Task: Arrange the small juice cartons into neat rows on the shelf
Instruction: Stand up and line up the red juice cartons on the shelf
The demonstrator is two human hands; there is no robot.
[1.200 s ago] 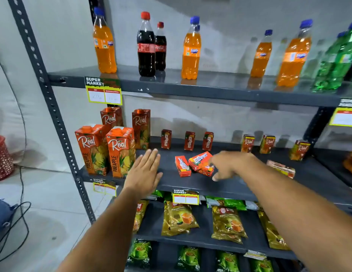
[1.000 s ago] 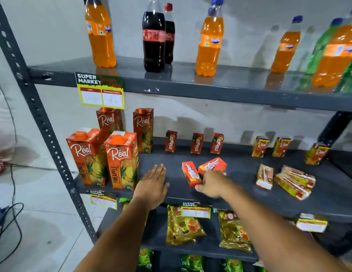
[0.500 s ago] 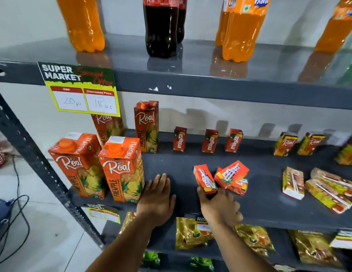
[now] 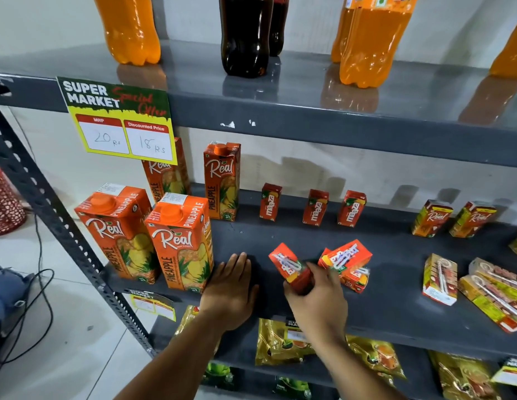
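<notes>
My right hand [image 4: 317, 295] grips a small red Maaza carton [image 4: 290, 267], tilted with its straw side up, just above the dark grey middle shelf [image 4: 390, 313]. Two more red cartons [image 4: 348, 262] lie in a loose pile right beside it. Three red Maaza cartons [image 4: 315, 207] stand upright in a row at the back. My left hand [image 4: 229, 290] rests flat on the shelf, fingers together, holding nothing. Yellow-red small Real cartons lie flat [image 4: 440, 280] at the right, and two stand [image 4: 453, 217] at the back right.
Large Real pineapple cartons [image 4: 180, 241] stand at the shelf's left, close to my left hand. Soda bottles [image 4: 245, 36] line the shelf above, with a price tag [image 4: 118, 119] on its edge. Gold snack packets [image 4: 283, 342] hang below. A perforated upright [image 4: 58, 223] frames the left.
The view has moved closer to the shelf. My right hand closed on the left red carton and lifted it off the pile. My left hand stayed flat on the shelf.
</notes>
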